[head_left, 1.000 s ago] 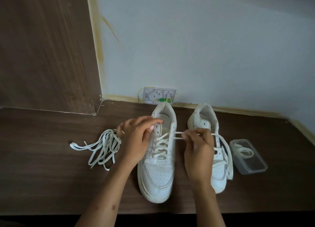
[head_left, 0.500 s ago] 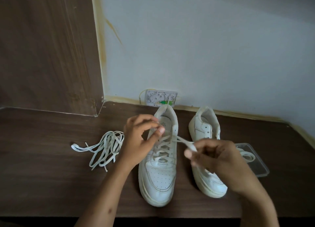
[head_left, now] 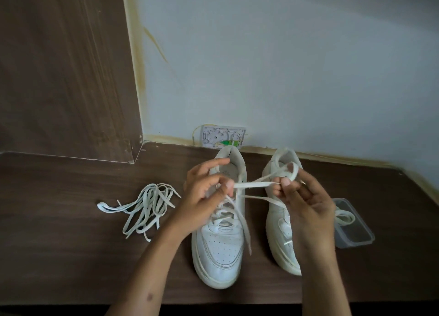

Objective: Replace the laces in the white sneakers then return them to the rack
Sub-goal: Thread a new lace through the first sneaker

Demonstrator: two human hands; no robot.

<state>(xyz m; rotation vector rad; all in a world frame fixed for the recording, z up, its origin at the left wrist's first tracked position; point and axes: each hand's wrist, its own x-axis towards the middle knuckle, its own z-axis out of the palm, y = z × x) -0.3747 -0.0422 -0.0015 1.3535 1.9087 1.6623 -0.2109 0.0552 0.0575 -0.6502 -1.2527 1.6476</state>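
Two white sneakers stand side by side on the dark wooden surface, toes toward me. The left sneaker (head_left: 219, 247) has a white lace (head_left: 251, 185) partly threaded through its eyelets. My left hand (head_left: 204, 197) pinches that lace above the shoe's tongue. My right hand (head_left: 301, 197) grips the same lace further along, with a loop of it standing above my fingers, and covers much of the right sneaker (head_left: 280, 223). A loose lace end trails down across the left sneaker's side.
A tangled pile of loose white laces (head_left: 142, 209) lies left of the shoes. A clear plastic container (head_left: 354, 230) with a coiled lace inside sits at the right. A small white wall box (head_left: 222, 138) is behind the shoes. A wood panel (head_left: 66, 66) stands at left.
My right hand has risen from low over the right sneaker, drawing the lace up and taut to the right. My left hand stayed over the left sneaker, pinching the lace.
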